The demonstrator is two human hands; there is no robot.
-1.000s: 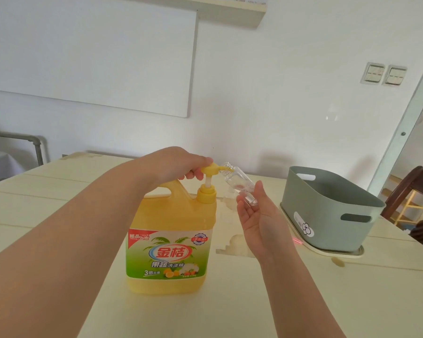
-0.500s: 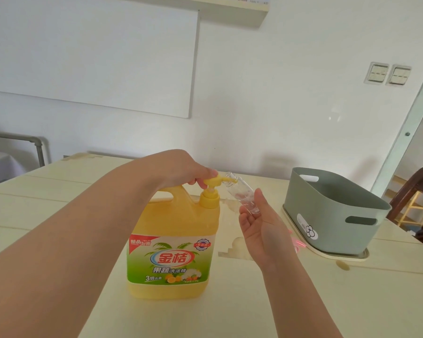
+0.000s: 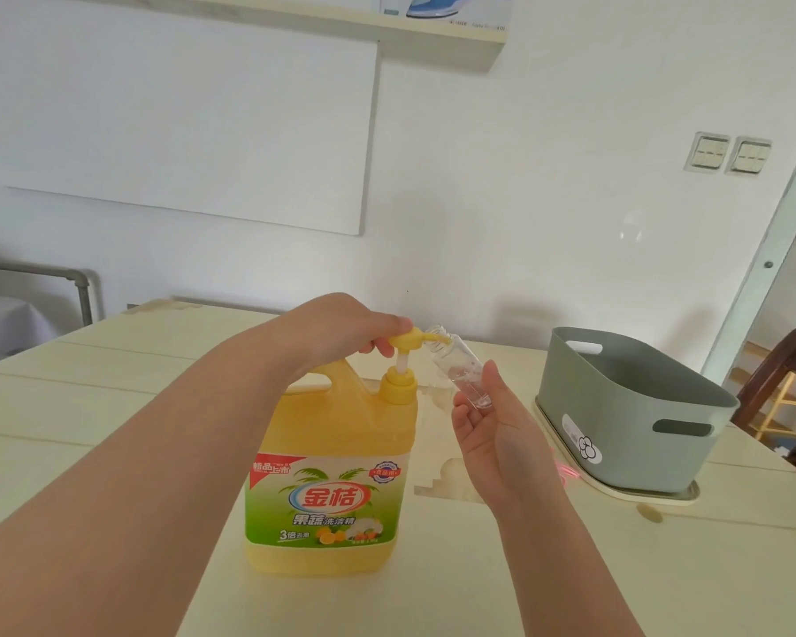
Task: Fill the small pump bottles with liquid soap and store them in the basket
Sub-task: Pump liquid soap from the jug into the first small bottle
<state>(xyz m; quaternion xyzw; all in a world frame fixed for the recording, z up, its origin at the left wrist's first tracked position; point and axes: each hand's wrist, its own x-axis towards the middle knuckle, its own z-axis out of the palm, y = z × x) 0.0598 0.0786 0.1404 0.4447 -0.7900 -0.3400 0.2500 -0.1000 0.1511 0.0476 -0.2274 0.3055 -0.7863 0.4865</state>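
Head view: pale table (image 3: pixel 65 383) before a white wall (image 3: pixel 479 200), green basket (image 3: pixel 616 406) at right; left hand (image 3: pixel 355 328) grips the pump (image 3: pixel 407 338) of the soap jug (image 3: pixel 332 429), right hand (image 3: pixel 488 434) holds the small bottle (image 3: pixel 460 374) tilted against its spout.

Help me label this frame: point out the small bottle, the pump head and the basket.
small bottle (image 3: pixel 457 366), head view, on its clear body.
pump head (image 3: pixel 404 341), head view, on its yellow top.
basket (image 3: pixel 626 406), head view, on its near outer wall.
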